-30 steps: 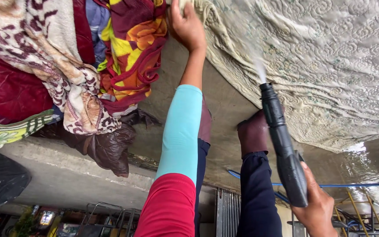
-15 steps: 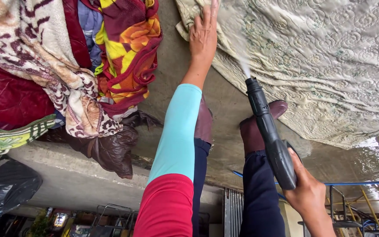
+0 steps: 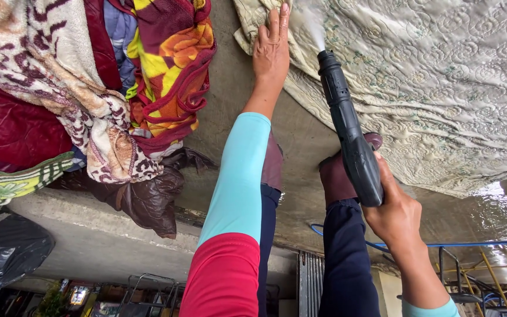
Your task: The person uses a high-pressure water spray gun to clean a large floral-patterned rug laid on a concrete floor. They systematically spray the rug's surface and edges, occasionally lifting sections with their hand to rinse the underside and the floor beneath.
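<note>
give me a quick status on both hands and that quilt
Left hand flat on edge of pale quilt. Right hand grips black spray gun, spraying the quilt. Blanket pile lies apart, nothing in the way.

quilt (image 3: 418, 76): cut off by the top and right edges, its full size cannot be seen; one corner is under the left hand (image 3: 271, 50)
spray gun (image 3: 350, 129): its rear part and trigger are hidden inside the right hand (image 3: 397, 214)
pile of blankets (image 3: 89, 76): cut by the top and left edges; how many pieces, I cannot tell
boots (image 3: 338, 173): mostly hidden behind the arm and the gun
blue hose (image 3: 476, 242): its end leaves the picture at the right
background at the bottom edge: dark and too small to tell
</note>
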